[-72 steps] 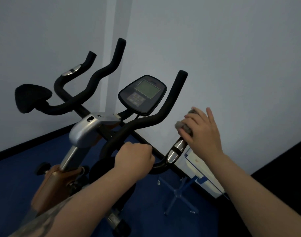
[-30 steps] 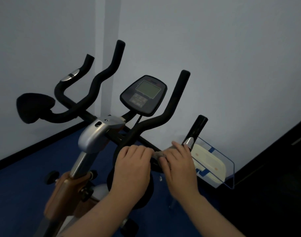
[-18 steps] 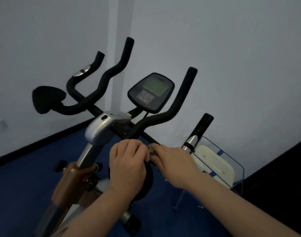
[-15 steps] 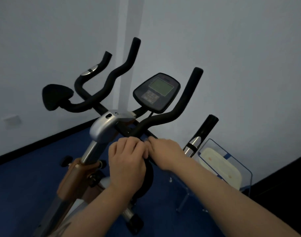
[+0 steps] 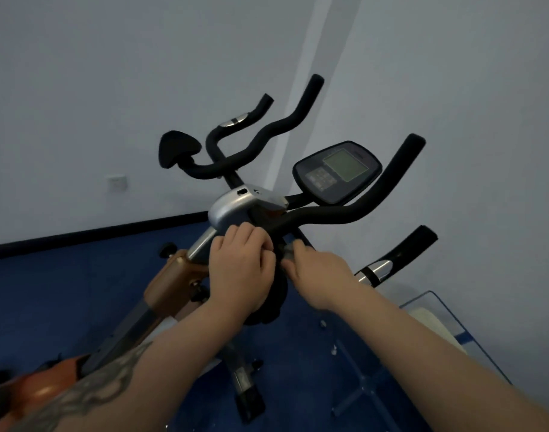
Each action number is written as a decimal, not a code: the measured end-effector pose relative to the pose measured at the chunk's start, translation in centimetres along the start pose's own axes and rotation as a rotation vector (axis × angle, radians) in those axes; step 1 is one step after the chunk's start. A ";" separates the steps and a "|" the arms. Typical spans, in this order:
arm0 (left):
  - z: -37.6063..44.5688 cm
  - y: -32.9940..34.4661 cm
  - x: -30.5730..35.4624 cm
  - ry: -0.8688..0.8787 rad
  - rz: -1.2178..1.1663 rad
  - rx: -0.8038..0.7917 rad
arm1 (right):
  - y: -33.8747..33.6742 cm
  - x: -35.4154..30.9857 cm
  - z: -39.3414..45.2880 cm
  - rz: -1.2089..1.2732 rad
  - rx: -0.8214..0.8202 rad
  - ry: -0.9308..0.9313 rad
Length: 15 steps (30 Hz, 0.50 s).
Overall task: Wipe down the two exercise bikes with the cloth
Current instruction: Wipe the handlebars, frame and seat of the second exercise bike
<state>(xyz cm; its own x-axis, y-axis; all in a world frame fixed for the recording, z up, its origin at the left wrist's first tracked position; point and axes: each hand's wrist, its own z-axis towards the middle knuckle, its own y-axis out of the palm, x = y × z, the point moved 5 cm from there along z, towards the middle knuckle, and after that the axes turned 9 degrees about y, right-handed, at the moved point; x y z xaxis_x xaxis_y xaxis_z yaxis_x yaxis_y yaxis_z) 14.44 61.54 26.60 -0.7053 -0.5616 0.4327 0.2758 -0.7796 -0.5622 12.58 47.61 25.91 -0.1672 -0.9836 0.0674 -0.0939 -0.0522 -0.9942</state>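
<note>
Pale grey wall [image 5: 111, 73] and blue floor [image 5: 79, 291] behind. Left hand [image 5: 240, 269] clenched around black foam handlebar [image 5: 335, 213] of exercise bike; right hand [image 5: 316, 272] pinching small grey cloth [image 5: 288, 248] against its centre, near digital console [image 5: 337, 171].

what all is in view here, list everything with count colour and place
exercise bike: 1 visible, silver and bronze frame, centre
handlebars: black padded bars, curving up left and right of the stem
console: 1, dark with greenish screen, right of centre
saddle-shaped pad: 1, black, left of the bars
cloth: 1, grey, mostly hidden under the right fingers on the bar
clear stand: 1, transparent with blue edge, lower right
wall socket: 1, white, left wall
floor: blue
left hand: gripping the bar near the stem
right hand: holding the cloth on the bar
</note>
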 end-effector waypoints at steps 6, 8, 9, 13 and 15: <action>-0.4 0.1 -0.8 -0.155 0.102 0.026 | -0.6 -0.5 1.8 -0.139 -0.092 -0.073; -0.4 0.1 -0.8 -0.173 0.135 -0.021 | -0.6 -1.1 1.8 -0.120 -0.050 -0.075; -0.5 0.1 -0.7 -0.203 0.155 -0.054 | -0.3 -0.8 1.1 -0.109 -0.035 -0.060; -1.7 1.6 0.3 -0.383 0.168 -0.160 | 0.5 0.8 -2.0 -0.172 0.084 -0.076; -2.1 1.9 0.6 -0.458 0.094 -0.139 | 0.5 0.8 -0.8 -0.061 0.012 -0.056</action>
<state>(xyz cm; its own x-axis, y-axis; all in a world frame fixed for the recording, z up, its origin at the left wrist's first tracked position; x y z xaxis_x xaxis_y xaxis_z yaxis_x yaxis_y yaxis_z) 13.17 60.30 24.26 -0.3126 -0.7164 0.6238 0.2127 -0.6928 -0.6891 11.64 46.91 25.57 -0.1065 -0.9866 0.1236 -0.0902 -0.1142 -0.9894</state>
